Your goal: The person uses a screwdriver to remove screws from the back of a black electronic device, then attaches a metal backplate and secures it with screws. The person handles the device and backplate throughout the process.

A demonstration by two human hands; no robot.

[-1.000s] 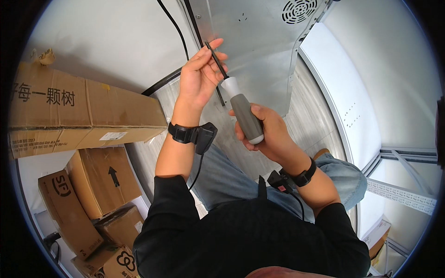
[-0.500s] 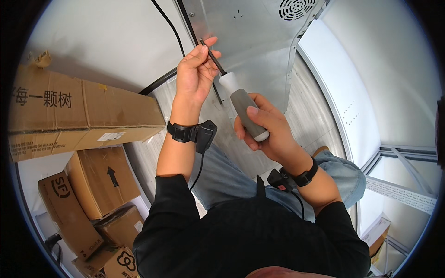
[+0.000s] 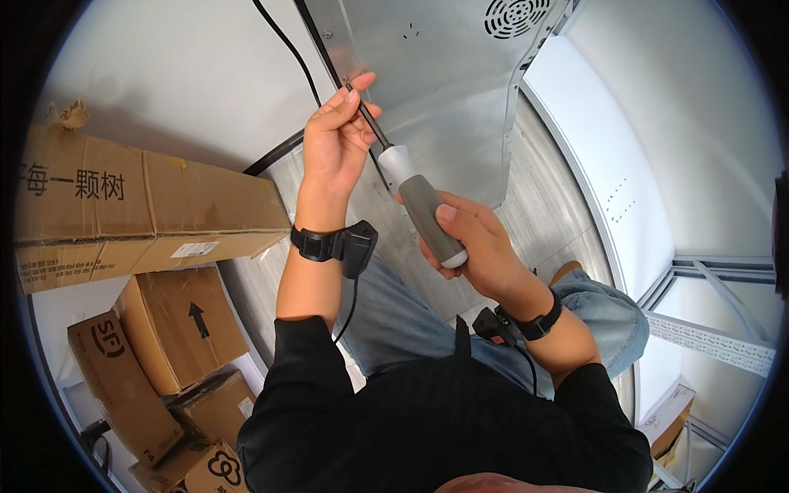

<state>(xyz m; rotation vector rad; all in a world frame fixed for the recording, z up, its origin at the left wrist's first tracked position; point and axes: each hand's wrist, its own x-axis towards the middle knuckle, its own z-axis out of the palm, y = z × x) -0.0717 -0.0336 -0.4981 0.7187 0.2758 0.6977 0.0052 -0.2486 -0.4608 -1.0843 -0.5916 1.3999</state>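
Observation:
A screwdriver with a thick grey handle, white collar and dark shaft slants up and left in front of a metal panel. My right hand is wrapped round its handle, thumb on top. My left hand pinches the shaft close to the tip between thumb and fingers. The tip points at the panel's left edge, next to a small screw; whether the two touch I cannot tell. Another screw sits higher on that edge.
A long cardboard box lies at the left, with several more cartons below it. A black cable hangs by the white wall. The panel has a round vent. White metal shelving stands at the right.
The whole view has shifted slightly. Both hands and the screwdriver sit a little lower in the picture, nearly unmoved against the panel; the same grip is kept.

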